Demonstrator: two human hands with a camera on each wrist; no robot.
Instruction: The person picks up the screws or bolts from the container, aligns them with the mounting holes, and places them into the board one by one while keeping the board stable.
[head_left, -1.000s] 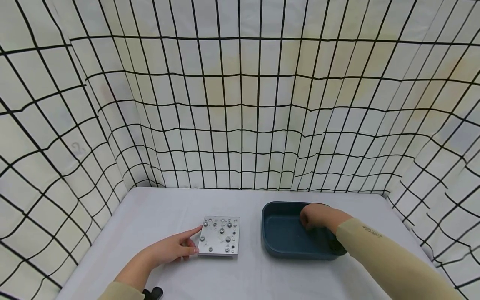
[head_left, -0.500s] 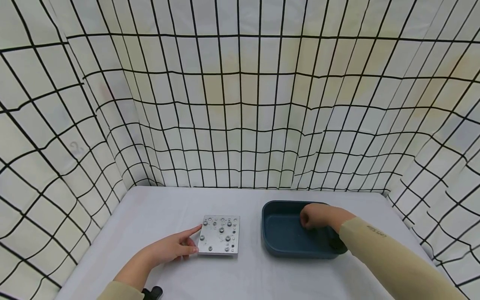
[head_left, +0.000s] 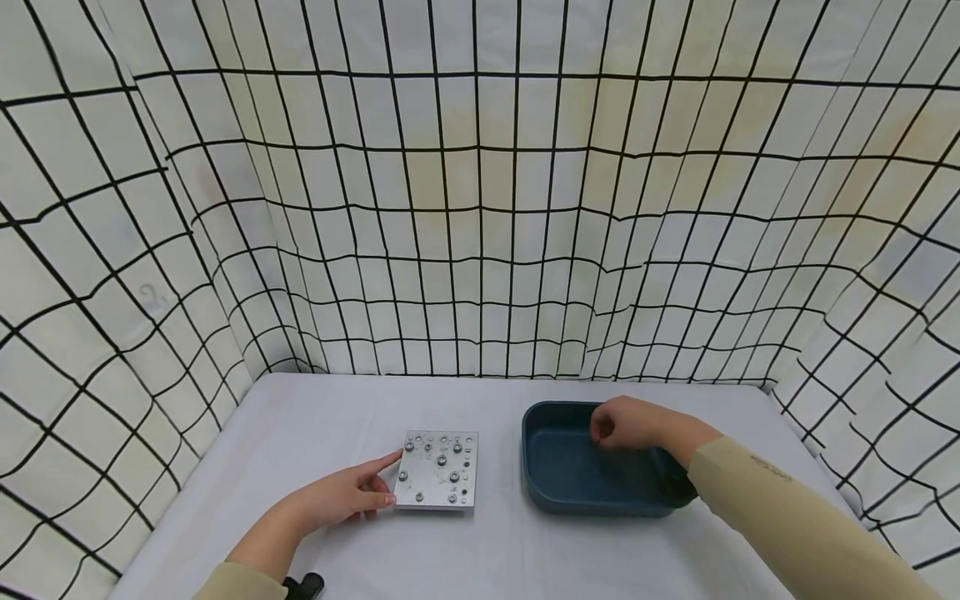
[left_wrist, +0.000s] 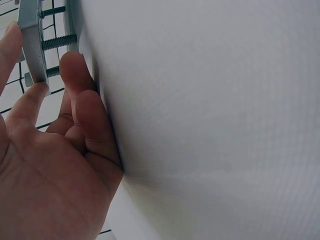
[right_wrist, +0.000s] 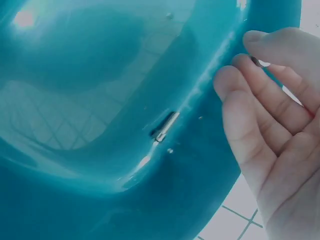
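Note:
A square silver metal plate (head_left: 431,492) with several bolts stands on the table; bolt shanks (left_wrist: 60,41) stick out beneath it in the left wrist view. My left hand (head_left: 337,500) touches its left edge, index finger stretched toward the upper part and thumb at the near corner. The remaining fingers are folded low, by the tabletop. Over the far right part of a dark blue bin (head_left: 581,506), my right hand (head_left: 630,423) pinches a small dark metal piece (right_wrist: 256,61), mostly hidden by the fingers. One screw (right_wrist: 167,126) lies on the bin's floor by the wall.
A white cloth-covered table (head_left: 330,417) carries the plate and bin, with a gap between them. White walls (head_left: 495,183) with a black grid enclose it at the back and sides. A black device (head_left: 306,585) sits at the left wrist.
My right hand has risen slightly and shifted a little to the left over the bin. The left hand and the plate stay in place.

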